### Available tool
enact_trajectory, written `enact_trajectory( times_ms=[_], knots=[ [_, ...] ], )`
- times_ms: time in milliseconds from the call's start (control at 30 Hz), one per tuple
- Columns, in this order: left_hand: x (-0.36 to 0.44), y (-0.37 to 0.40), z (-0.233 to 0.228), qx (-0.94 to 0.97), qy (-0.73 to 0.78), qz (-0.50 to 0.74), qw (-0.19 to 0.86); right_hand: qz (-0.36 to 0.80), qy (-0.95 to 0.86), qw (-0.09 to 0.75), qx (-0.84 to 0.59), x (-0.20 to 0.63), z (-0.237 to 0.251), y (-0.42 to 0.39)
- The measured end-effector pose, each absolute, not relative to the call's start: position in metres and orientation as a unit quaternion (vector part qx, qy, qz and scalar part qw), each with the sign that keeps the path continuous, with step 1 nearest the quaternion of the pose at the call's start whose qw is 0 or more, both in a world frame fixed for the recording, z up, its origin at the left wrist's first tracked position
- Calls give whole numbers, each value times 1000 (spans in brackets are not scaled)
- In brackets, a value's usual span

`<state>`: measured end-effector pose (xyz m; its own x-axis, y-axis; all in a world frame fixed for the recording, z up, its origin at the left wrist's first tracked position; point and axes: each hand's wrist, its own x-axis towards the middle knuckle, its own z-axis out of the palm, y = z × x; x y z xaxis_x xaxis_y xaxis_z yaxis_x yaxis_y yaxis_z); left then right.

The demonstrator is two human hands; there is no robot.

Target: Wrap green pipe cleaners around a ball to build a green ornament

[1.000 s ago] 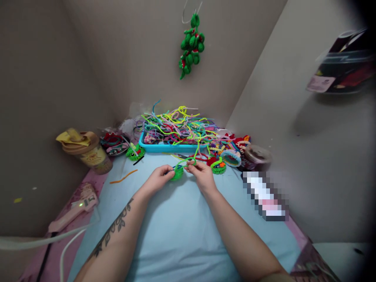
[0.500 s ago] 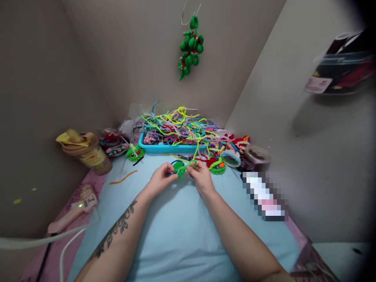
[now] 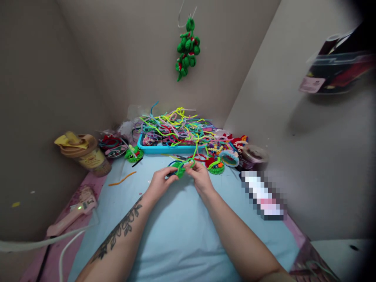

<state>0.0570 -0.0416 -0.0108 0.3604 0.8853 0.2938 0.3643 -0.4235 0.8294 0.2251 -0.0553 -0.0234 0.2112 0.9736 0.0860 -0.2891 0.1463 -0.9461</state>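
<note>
Between my hands, just above the cloth, is a small round green pipe-cleaner piece (image 3: 179, 171) with a dark blue strand at its upper left. My left hand (image 3: 161, 181) pinches its left side between thumb and fingers. At its right edge my right hand (image 3: 200, 177) is closed on a light green pipe cleaner (image 3: 191, 161), which curls in a loop at the fingertips. Behind them lie red-handled scissors (image 3: 199, 158), partly hidden. Close to my right hand sits a finished green pipe-cleaner piece (image 3: 216, 166) with red and orange parts.
A blue tray (image 3: 170, 149) heaped with pipe cleaners stands at the back. A cup (image 3: 92, 156) and a pink glue gun (image 3: 73, 213) are on the left. A jar (image 3: 255, 158) and a blurred-out phone (image 3: 263, 196) are on the right. An orange pipe cleaner (image 3: 122, 178) lies on the cloth.
The green piece has turned and tilted in my fingers. My left hand has shifted slightly right and rolled over it, and the light green strand now curls closer to my right fingertips.
</note>
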Motion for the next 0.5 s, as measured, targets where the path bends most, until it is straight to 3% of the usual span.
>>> enact_trajectory(
  times_ms=[333,500],
  knots=[
    [59,-43,-10,769,415,381,302,470,-443,622,-442,226,-32,-52],
    [58,-43,-5,753,431,381,319,437,-412,670,-437,232,-26,-51]
  ],
)
